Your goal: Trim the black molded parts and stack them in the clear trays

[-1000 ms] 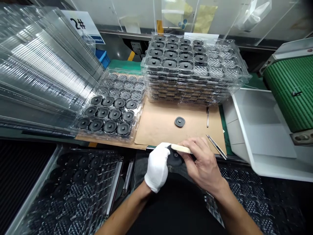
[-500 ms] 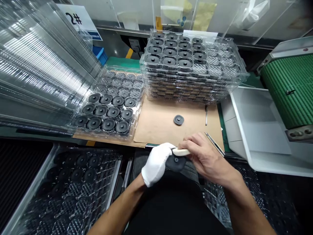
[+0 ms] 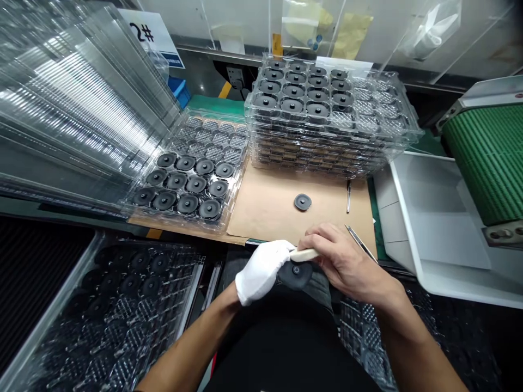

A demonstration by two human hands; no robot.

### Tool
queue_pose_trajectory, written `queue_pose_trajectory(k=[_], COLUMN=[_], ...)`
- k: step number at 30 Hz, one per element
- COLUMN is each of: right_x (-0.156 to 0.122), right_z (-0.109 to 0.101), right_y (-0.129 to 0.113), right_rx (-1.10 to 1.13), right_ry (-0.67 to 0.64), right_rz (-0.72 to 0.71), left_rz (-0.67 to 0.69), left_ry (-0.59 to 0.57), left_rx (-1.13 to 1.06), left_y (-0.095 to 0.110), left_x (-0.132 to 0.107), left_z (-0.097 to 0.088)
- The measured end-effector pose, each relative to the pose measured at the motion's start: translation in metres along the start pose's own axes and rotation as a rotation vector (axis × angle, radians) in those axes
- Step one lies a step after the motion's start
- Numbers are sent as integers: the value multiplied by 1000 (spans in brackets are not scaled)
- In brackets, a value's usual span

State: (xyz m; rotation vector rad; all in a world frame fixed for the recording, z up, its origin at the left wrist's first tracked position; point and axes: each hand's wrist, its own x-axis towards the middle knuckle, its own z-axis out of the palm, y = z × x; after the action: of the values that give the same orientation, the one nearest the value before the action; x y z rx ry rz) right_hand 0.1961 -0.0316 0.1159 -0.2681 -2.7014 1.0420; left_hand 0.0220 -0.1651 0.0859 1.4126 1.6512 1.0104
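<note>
Black disc (image 3: 296, 275), half hidden, sits tight in gloved left hand (image 3: 261, 272). Bare right hand (image 3: 343, 261) grips pale handle (image 3: 304, 255) above brown paper (image 3: 265, 215).

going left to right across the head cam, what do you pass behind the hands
leaning stack of clear plastic trays, clear tray of black round parts, brown paper sheet, loose black round part, metal tweezers, white bin, green conveyor belt

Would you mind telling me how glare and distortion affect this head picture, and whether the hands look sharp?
In the head view, glare streaks the stacked clear trays at left, the edges bow, and the gloved left hand and bare right hand look sharp.
</note>
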Motion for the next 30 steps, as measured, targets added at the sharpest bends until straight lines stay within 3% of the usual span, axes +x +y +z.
queue_pose_trajectory(k=[8, 12, 16, 23, 27, 30], right_x=[-7, -4, 2, 11, 10, 8], right_z=[0, 17, 36, 54, 53, 47], right_y=[-1, -9, -20, -27, -29, -29], right_rx=[48, 11, -28, -15, 88, 122], right_ry=[107, 259, 446, 558, 519, 634], right_rz=[108, 135, 124, 109, 47, 77], left_rz=[-69, -66, -109, -171, -213, -186], left_ry=[414, 562, 702, 824, 792, 781], left_rx=[-21, 8, -150, -393, -491, -576], left_y=[3, 2, 5, 3, 4, 5], left_x=[-1, 8, 16, 25, 26, 24], left_z=[-1, 3, 7, 18, 20, 21])
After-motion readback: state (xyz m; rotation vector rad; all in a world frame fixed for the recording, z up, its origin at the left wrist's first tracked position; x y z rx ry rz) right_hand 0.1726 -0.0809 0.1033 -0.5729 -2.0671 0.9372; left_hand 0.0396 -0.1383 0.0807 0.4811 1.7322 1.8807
